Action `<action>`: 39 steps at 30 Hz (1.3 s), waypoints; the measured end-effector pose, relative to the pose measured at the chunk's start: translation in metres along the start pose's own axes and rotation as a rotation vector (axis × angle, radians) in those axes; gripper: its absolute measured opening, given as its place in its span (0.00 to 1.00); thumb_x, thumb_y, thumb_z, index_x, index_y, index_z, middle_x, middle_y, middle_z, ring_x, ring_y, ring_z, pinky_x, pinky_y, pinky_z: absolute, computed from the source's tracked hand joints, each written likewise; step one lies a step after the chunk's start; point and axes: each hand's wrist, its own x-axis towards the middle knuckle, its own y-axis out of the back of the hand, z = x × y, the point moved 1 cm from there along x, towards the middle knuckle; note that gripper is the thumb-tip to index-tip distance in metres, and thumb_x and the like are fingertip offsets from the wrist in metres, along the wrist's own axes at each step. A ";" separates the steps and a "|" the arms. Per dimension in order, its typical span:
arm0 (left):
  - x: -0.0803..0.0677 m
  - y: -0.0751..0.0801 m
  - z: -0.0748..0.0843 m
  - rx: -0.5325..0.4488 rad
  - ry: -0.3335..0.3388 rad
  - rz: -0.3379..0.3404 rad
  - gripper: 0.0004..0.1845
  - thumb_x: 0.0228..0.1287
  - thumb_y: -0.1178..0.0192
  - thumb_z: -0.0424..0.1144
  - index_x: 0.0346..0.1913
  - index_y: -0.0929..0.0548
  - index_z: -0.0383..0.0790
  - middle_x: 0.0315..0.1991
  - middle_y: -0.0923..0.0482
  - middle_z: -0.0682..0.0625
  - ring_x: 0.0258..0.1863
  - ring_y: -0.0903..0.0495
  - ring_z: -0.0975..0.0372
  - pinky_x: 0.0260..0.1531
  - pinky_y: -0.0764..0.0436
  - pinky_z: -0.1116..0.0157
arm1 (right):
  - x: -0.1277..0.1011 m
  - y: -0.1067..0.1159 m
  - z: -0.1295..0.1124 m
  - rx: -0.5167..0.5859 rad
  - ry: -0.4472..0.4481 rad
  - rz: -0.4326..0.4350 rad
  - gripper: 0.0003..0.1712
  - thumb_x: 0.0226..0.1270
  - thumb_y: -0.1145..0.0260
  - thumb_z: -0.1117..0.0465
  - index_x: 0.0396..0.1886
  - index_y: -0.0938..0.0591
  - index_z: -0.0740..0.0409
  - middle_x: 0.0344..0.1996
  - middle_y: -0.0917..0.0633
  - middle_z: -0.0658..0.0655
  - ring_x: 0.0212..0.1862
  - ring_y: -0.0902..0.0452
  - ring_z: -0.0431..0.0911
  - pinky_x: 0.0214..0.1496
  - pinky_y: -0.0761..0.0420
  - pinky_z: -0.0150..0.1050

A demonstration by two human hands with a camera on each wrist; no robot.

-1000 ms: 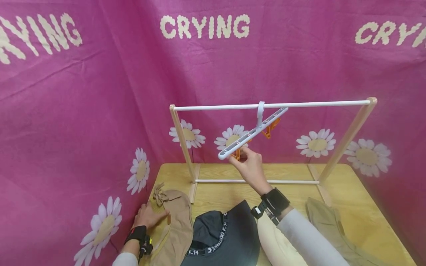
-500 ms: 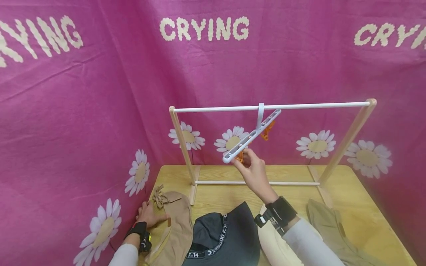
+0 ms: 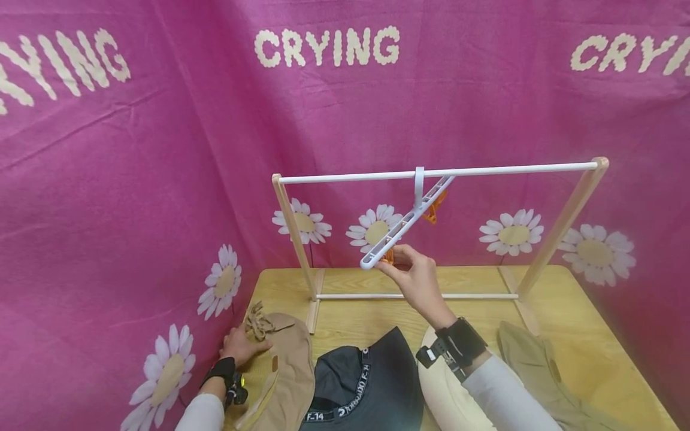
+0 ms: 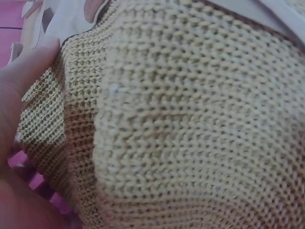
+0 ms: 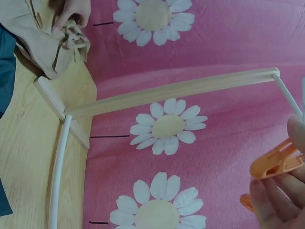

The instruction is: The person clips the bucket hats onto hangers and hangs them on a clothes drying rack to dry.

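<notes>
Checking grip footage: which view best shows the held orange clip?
The right wrist view: the orange clip appears large, held in the right hand. The head view shows it small, partly hidden; the left wrist view doesn't show it.

Pale hanger (image 3: 408,221) hangs angled, tan hat (image 3: 293,356) lying below.

The grey hanger (image 3: 417,211) has turned slightly, its near end swinging from near 8 o'clock toward 7; the right hand (image 3: 420,282) has shifted toward 4 o'clock. The tan hat's (image 3: 295,365) brown tab (image 3: 275,363), earlier against the left hand's (image 3: 241,347) thumb, now lies apart at 6 o'clock.
</notes>
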 end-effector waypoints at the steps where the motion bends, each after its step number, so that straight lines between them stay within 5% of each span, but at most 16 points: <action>1: 0.000 0.003 0.003 -0.001 -0.005 0.000 0.57 0.49 0.21 0.63 0.71 0.32 0.25 0.64 0.29 0.22 0.64 0.32 0.25 0.58 0.34 0.23 | 0.000 0.001 0.000 -0.004 -0.002 -0.002 0.19 0.60 0.18 0.60 0.49 0.12 0.60 0.41 0.07 0.58 0.43 0.09 0.50 0.48 0.11 0.41; 9: 0.006 0.016 0.016 -0.081 -0.059 0.013 0.47 0.49 0.19 0.58 0.61 0.25 0.26 0.57 0.20 0.26 0.58 0.22 0.33 0.57 0.25 0.35 | 0.002 0.001 0.001 0.049 -0.040 -0.038 0.20 0.63 0.20 0.62 0.53 0.13 0.63 0.44 0.08 0.63 0.46 0.09 0.53 0.50 0.12 0.44; 13: 0.010 0.017 0.020 -0.052 -0.007 0.028 0.41 0.48 0.22 0.66 0.48 0.18 0.31 0.44 0.16 0.35 0.47 0.18 0.41 0.45 0.20 0.45 | 0.001 -0.001 -0.002 0.062 -0.056 -0.043 0.21 0.64 0.21 0.63 0.54 0.14 0.63 0.45 0.09 0.63 0.48 0.10 0.54 0.52 0.12 0.47; 19: 0.013 0.025 0.025 -0.051 0.109 0.007 0.37 0.48 0.27 0.74 0.20 0.28 0.43 0.22 0.35 0.50 0.28 0.28 0.53 0.29 0.36 0.57 | 0.000 -0.002 -0.004 0.066 -0.056 -0.044 0.20 0.65 0.22 0.64 0.55 0.15 0.65 0.46 0.09 0.64 0.49 0.10 0.55 0.52 0.13 0.45; 22: 0.011 0.030 0.027 -0.048 0.082 0.005 0.36 0.48 0.25 0.71 0.24 0.24 0.39 0.25 0.28 0.46 0.32 0.24 0.51 0.31 0.30 0.55 | -0.001 -0.001 -0.005 0.063 -0.054 -0.044 0.20 0.65 0.22 0.64 0.54 0.15 0.65 0.46 0.09 0.64 0.49 0.10 0.55 0.52 0.13 0.46; 25: 0.009 0.033 0.030 -0.062 0.014 0.001 0.39 0.49 0.23 0.65 0.44 0.19 0.30 0.42 0.17 0.34 0.45 0.18 0.42 0.43 0.20 0.48 | -0.001 0.000 -0.004 0.057 -0.054 -0.043 0.19 0.65 0.22 0.64 0.53 0.15 0.66 0.45 0.09 0.64 0.49 0.10 0.55 0.52 0.13 0.47; 30: 0.003 0.035 0.033 -0.118 -0.081 -0.016 0.54 0.52 0.21 0.57 0.69 0.31 0.20 0.64 0.27 0.21 0.64 0.26 0.31 0.62 0.24 0.40 | -0.001 0.001 -0.003 0.059 -0.056 -0.048 0.19 0.65 0.23 0.64 0.54 0.15 0.66 0.46 0.09 0.65 0.50 0.10 0.56 0.53 0.13 0.48; 33: 0.000 0.036 0.033 -0.157 -0.126 0.007 0.55 0.52 0.20 0.52 0.71 0.35 0.18 0.66 0.29 0.20 0.67 0.28 0.31 0.65 0.26 0.39 | -0.001 0.002 -0.001 0.059 -0.064 -0.047 0.19 0.66 0.23 0.64 0.54 0.15 0.66 0.46 0.09 0.66 0.50 0.11 0.56 0.54 0.13 0.49; 39: -0.003 0.034 0.028 -0.206 -0.178 0.110 0.37 0.51 0.18 0.48 0.58 0.18 0.27 0.54 0.16 0.30 0.56 0.18 0.39 0.57 0.20 0.45 | -0.002 0.002 0.003 0.050 -0.085 -0.055 0.20 0.66 0.23 0.63 0.54 0.15 0.65 0.47 0.09 0.65 0.50 0.11 0.56 0.54 0.13 0.49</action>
